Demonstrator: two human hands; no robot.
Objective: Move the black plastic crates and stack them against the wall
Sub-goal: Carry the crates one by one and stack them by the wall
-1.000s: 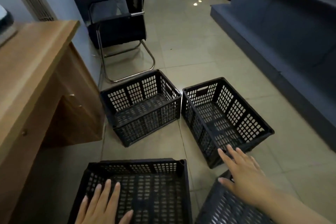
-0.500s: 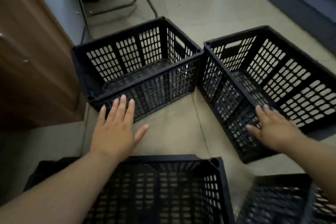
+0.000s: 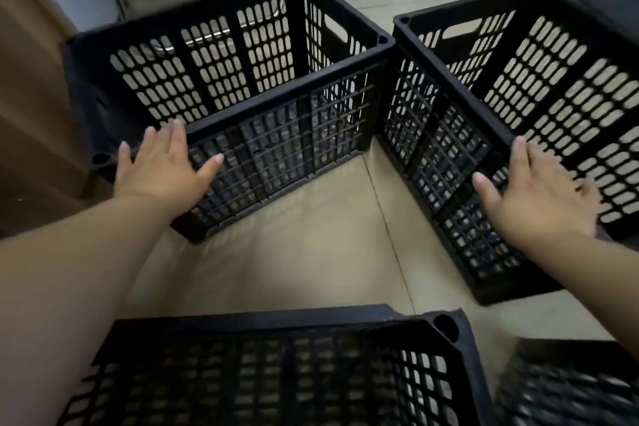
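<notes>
Hands advanced: left hand (image 3: 162,168) on crate (image 3: 276,93) rim.

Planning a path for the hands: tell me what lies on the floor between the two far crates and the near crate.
Nothing: the head view shows bare tiled floor between the far left crate, the far right crate and the near crate.

Two bare forearms, no sleeves, left hand (image 3: 162,173) and right hand (image 3: 539,197) with short pale nails.
</notes>
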